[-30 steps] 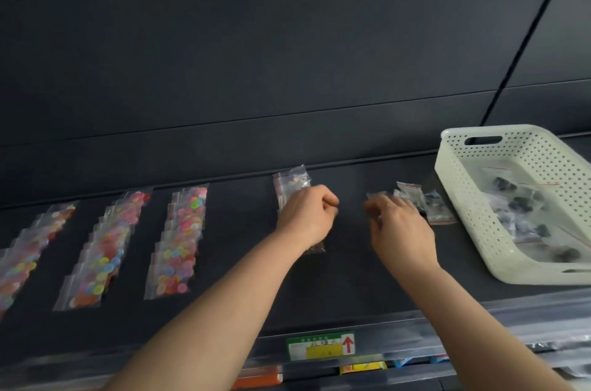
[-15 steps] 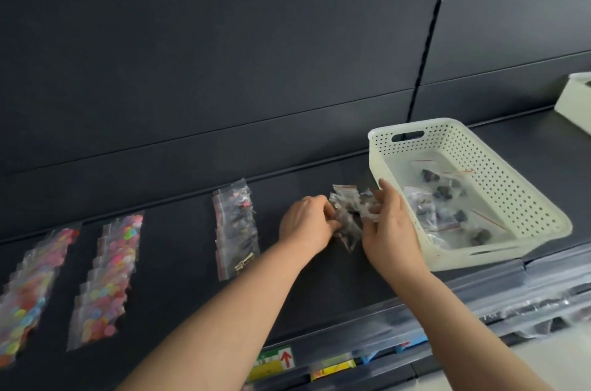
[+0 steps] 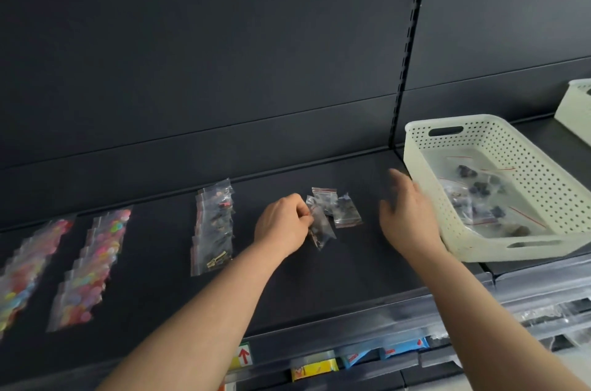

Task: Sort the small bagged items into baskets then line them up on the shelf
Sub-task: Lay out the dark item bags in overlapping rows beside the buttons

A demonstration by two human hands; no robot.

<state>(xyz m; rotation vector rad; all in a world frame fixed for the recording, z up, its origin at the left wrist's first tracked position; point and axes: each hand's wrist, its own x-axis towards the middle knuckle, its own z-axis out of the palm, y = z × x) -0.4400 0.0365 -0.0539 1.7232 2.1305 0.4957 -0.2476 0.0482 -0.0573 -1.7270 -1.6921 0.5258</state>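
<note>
On the dark shelf (image 3: 319, 278) my left hand (image 3: 283, 224) pinches a small clear bag of dark pieces (image 3: 319, 227) at its left edge. Two more such bags (image 3: 343, 208) lie just right of it. My right hand (image 3: 407, 215) hovers with fingers apart and nothing in it, between those bags and a cream perforated basket (image 3: 454, 224) that holds several more bags (image 3: 479, 195). A lined-up row of bags with dark hardware (image 3: 214, 224) lies left of my left hand. Two rows of bags with coloured discs (image 3: 92, 266) lie further left.
A second cream basket (image 3: 575, 109) shows at the far right edge. A slotted upright (image 3: 412, 39) splits the dark back panel. Below the shelf's front lip hang price labels (image 3: 243, 357) and coloured packets (image 3: 315, 370).
My right hand has let go of the bags and moved right toward the basket. My left hand stays on the bag. The view has shifted right.
</note>
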